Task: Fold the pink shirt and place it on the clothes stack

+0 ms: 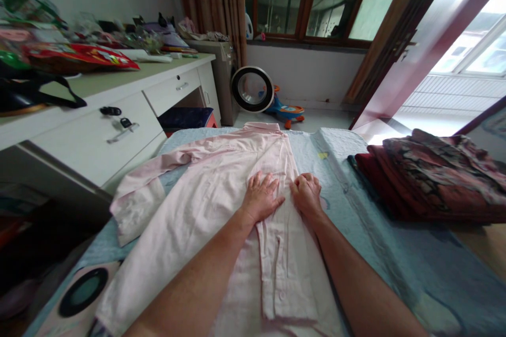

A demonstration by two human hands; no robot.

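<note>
A pale pink shirt [205, 184] lies spread on the bed, its collar pointing away from me. One sleeve stretches out to the left, while the other is folded over the body with its buttoned cuff towards me. On the folded part my left hand [261, 197] rests flat, fingers spread. My right hand [306, 192] is closed at the shirt's right edge, its fingers curled against the fabric. Whatever cloth sits inside that grip is mostly hidden by the hand.
A blue bed cover [343, 189] lies under the shirt. Folded dark red and floral fabrics [435, 174] are stacked at the right. A cluttered white desk [90, 137] stands at the left. Beyond the bed are a washing machine with its round door [253, 89] open and a blue-orange ride-on toy [286, 109].
</note>
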